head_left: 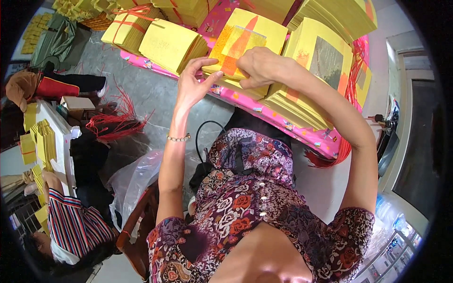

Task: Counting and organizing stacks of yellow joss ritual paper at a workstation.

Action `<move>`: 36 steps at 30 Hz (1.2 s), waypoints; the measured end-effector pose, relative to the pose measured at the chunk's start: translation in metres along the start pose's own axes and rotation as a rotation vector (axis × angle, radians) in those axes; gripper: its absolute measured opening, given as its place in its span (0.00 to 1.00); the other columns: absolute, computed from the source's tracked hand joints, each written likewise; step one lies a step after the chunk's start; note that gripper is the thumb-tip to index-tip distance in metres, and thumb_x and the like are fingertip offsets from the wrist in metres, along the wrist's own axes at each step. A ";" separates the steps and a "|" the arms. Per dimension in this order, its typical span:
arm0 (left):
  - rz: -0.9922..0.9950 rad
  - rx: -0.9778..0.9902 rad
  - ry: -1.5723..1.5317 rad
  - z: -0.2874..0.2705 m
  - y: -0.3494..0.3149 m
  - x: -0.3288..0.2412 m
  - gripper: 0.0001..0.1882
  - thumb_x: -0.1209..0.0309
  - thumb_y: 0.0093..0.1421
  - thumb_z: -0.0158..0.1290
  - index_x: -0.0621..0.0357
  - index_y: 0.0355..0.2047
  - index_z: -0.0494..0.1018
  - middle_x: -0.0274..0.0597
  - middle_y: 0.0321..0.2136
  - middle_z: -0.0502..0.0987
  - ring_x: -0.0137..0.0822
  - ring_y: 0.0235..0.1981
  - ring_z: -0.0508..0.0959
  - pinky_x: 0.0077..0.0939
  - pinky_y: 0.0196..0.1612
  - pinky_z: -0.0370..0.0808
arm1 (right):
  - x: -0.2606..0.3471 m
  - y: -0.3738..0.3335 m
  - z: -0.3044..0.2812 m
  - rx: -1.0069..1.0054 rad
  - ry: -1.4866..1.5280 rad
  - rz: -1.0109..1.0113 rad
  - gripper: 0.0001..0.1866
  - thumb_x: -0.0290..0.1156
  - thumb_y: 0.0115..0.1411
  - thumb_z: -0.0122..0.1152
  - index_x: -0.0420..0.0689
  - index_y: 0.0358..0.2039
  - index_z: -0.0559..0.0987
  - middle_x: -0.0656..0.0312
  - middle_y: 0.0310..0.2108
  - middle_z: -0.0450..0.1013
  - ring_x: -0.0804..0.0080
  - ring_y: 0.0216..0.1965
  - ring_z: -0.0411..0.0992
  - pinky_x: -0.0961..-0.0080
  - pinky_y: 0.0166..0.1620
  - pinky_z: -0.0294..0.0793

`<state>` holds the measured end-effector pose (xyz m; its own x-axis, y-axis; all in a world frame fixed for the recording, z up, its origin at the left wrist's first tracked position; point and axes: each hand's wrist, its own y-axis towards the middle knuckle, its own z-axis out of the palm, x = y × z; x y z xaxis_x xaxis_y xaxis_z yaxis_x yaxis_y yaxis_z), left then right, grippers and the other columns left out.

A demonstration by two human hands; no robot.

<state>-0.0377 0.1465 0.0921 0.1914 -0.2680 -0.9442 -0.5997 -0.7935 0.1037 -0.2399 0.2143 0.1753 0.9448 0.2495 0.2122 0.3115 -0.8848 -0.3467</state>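
A stack of yellow paper [231,28] with orange print on top lies on the pink patterned table cover, in front of me. My left hand [194,81] is at the near left corner of this stack, thumb and forefinger spread apart. Over the stack's near edge, my right hand [259,67] is closed with its fingers curled down. Whatever lies within those fingers is hidden. Right beside it stands another yellow paper stack [302,101], with a grey printed picture on top. To the left sits a plain yellow stack [165,42].
A yellow bundle tied with red string [125,29] is at the far left of the pink cover [283,123]. Red strings [350,94] hang over the right end. At left, a person in a striped top [78,221] works at a white table [54,129]. A plastic bag [134,181] hangs nearby.
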 end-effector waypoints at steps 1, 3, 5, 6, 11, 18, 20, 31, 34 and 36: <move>-0.005 0.024 0.002 -0.001 0.000 -0.001 0.19 0.65 0.49 0.64 0.58 0.41 0.76 0.43 0.46 0.72 0.37 0.44 0.74 0.27 0.44 0.72 | 0.001 0.000 0.002 -0.020 -0.016 -0.021 0.16 0.42 0.44 0.60 0.39 0.22 0.76 0.49 0.22 0.74 0.51 0.28 0.74 0.61 0.32 0.72; 0.093 0.018 0.183 -0.003 -0.002 -0.017 0.20 0.65 0.48 0.63 0.57 0.41 0.75 0.45 0.48 0.70 0.41 0.47 0.71 0.31 0.46 0.71 | 0.000 0.000 0.002 -0.045 -0.034 -0.034 0.15 0.41 0.44 0.60 0.39 0.22 0.76 0.49 0.22 0.74 0.51 0.28 0.74 0.61 0.32 0.72; 0.193 0.007 0.364 -0.005 -0.004 -0.035 0.21 0.65 0.48 0.63 0.57 0.42 0.74 0.46 0.50 0.68 0.45 0.49 0.69 0.35 0.49 0.69 | 0.000 -0.002 0.000 -0.033 -0.013 -0.030 0.15 0.41 0.44 0.60 0.40 0.21 0.76 0.50 0.21 0.73 0.51 0.27 0.73 0.61 0.32 0.72; 0.289 0.024 0.492 -0.007 -0.004 -0.044 0.23 0.65 0.46 0.63 0.57 0.43 0.73 0.47 0.51 0.67 0.48 0.52 0.66 0.39 0.51 0.67 | -0.001 -0.002 0.000 -0.038 -0.017 -0.027 0.15 0.41 0.44 0.60 0.40 0.21 0.76 0.50 0.21 0.73 0.51 0.27 0.73 0.61 0.32 0.72; 0.476 0.085 0.619 0.007 -0.006 -0.047 0.28 0.66 0.43 0.64 0.56 0.47 0.71 0.48 0.50 0.66 0.49 0.54 0.62 0.43 0.55 0.61 | -0.005 -0.003 -0.002 -0.039 0.077 -0.042 0.14 0.40 0.45 0.59 0.40 0.21 0.75 0.52 0.20 0.73 0.51 0.27 0.73 0.61 0.31 0.71; 0.389 -0.162 0.472 0.026 -0.028 -0.049 0.25 0.70 0.46 0.63 0.54 0.46 0.71 0.48 0.47 0.67 0.47 0.51 0.63 0.41 0.54 0.62 | -0.013 -0.006 -0.006 0.015 0.134 -0.054 0.15 0.43 0.52 0.59 0.42 0.25 0.75 0.54 0.22 0.74 0.52 0.28 0.73 0.60 0.33 0.70; 0.294 -0.370 0.497 0.032 -0.039 -0.045 0.20 0.72 0.48 0.61 0.55 0.43 0.71 0.46 0.43 0.67 0.46 0.49 0.63 0.39 0.51 0.62 | -0.014 -0.007 -0.006 -0.011 0.161 -0.075 0.15 0.43 0.55 0.57 0.42 0.27 0.75 0.53 0.22 0.74 0.51 0.28 0.73 0.59 0.33 0.69; 0.064 -0.320 0.140 0.056 -0.050 -0.032 0.09 0.75 0.52 0.57 0.61 0.34 0.73 0.42 0.30 0.71 0.37 0.31 0.71 0.30 0.36 0.69 | -0.016 -0.008 -0.008 -0.002 0.150 -0.106 0.15 0.42 0.57 0.55 0.42 0.26 0.73 0.54 0.22 0.72 0.52 0.29 0.71 0.59 0.34 0.67; -0.038 -0.310 0.061 0.060 -0.047 -0.027 0.09 0.74 0.52 0.58 0.61 0.34 0.73 0.40 0.29 0.71 0.31 0.26 0.71 0.25 0.31 0.70 | -0.015 -0.010 -0.015 0.044 0.162 -0.078 0.16 0.44 0.57 0.55 0.43 0.28 0.74 0.54 0.24 0.73 0.53 0.31 0.72 0.59 0.35 0.68; -0.082 -0.300 0.005 0.061 -0.046 -0.021 0.09 0.73 0.53 0.59 0.61 0.34 0.74 0.39 0.28 0.71 0.29 0.24 0.71 0.23 0.29 0.70 | -0.015 -0.010 -0.016 0.094 0.159 -0.055 0.17 0.46 0.57 0.55 0.44 0.31 0.76 0.55 0.27 0.75 0.54 0.33 0.73 0.59 0.37 0.69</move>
<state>-0.0616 0.2220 0.0882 0.2342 -0.1984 -0.9517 -0.3257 -0.9384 0.1155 -0.2589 0.2125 0.1904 0.9005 0.2250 0.3720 0.3777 -0.8287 -0.4131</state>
